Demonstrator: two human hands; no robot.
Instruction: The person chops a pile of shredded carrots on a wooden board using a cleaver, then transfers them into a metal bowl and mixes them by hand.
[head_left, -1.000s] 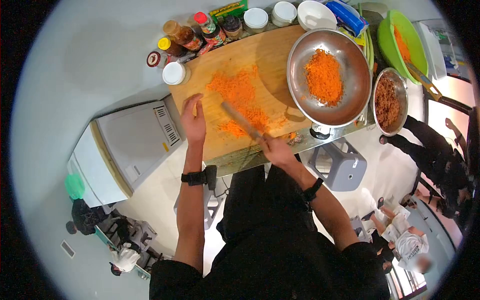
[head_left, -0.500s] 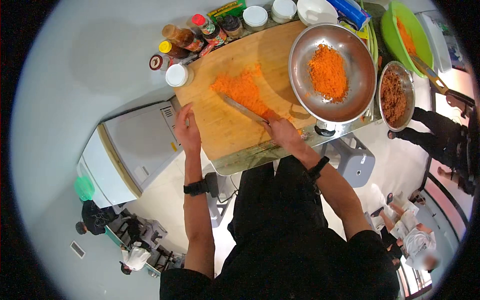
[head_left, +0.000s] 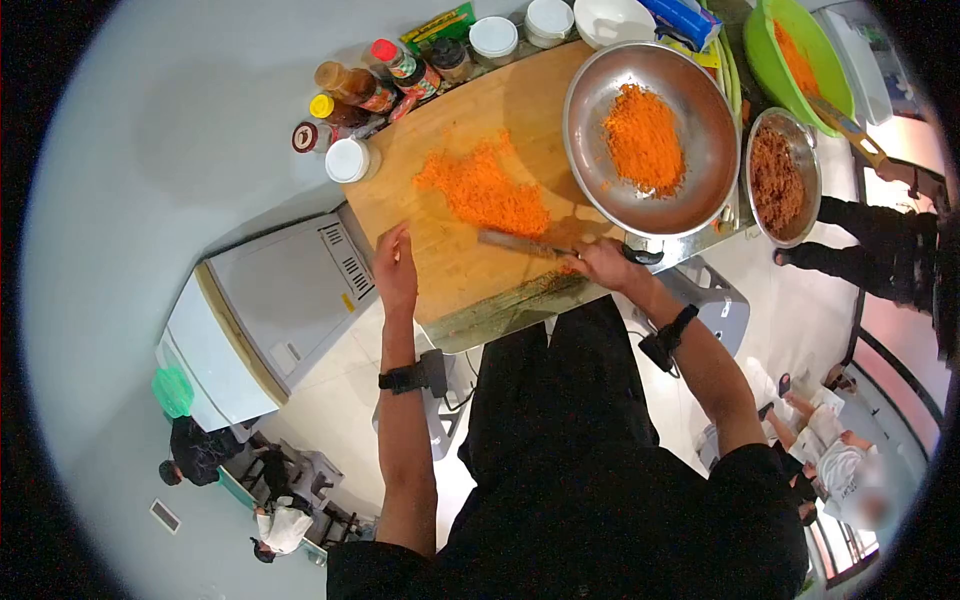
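Chopped orange bits point(head_left: 485, 190) lie spread over the wooden cutting board point(head_left: 430, 260). My right hand point(head_left: 608, 264) is closed round the handle of a knife point(head_left: 520, 243), whose blade lies low over the board, just on the near side of the bits. At the board's left edge my left hand point(head_left: 396, 262) holds nothing, its fingers raised and partly curled. A large metal pan point(head_left: 705, 130) with more orange bits in it rests on the right part of the board, its dark handle close to my right hand.
Bottles point(head_left: 350, 85) and white-lidded jars point(head_left: 493, 37) line the far edge. A white bowl point(head_left: 612, 20), a metal bowl of brown minced food point(head_left: 778, 180) and a green basin point(head_left: 765, 60) stand at the right. Below are a grey stool point(head_left: 722, 300) and several people farther off.
My right hand and the knife have moved right and off the orange bits. My left hand has shifted slightly right and down. The view has shifted a little.
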